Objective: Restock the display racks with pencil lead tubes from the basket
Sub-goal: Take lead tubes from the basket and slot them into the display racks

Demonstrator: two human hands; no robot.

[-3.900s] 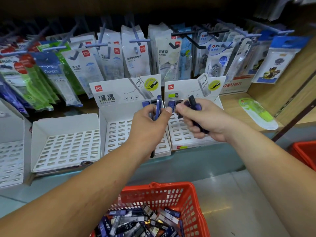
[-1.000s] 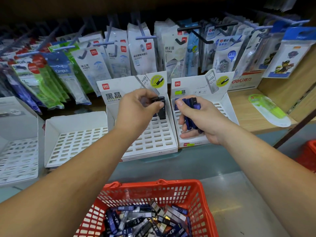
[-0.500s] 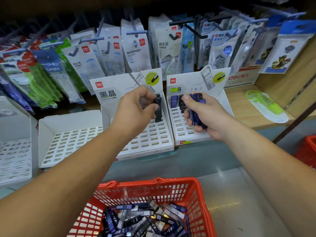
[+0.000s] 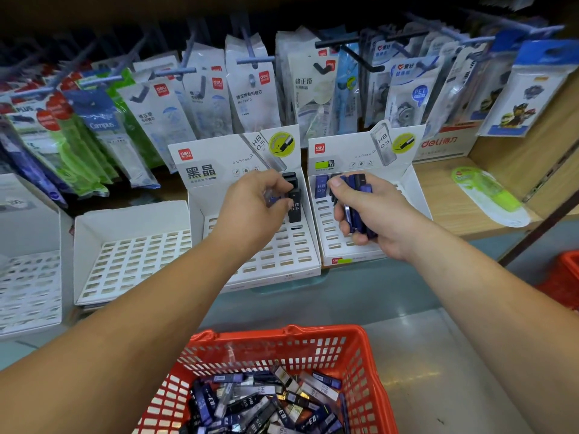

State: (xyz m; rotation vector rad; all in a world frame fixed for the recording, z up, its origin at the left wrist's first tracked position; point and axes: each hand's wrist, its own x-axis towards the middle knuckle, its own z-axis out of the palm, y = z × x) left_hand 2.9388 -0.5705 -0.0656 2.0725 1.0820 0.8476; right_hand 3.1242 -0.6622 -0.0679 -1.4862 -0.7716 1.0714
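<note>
My left hand pinches a black HB 0.5 lead tube standing upright in the middle white display rack, near its back right corner. Another black tube stands behind it. My right hand grips a bundle of blue lead tubes over the right display rack, where a blue tube stands at the back left. Below, the red basket holds several loose lead tubes.
Two more white slotted racks stand to the left. Packaged stationery hangs on pegs behind the racks. A green correction tape pack lies on the wooden shelf at right. A second red basket shows at the right edge.
My left hand has set the black tube lower into a slot of the middle rack. My right hand keeps its bundle over the right rack, shifted slightly. The view has tilted a little.
</note>
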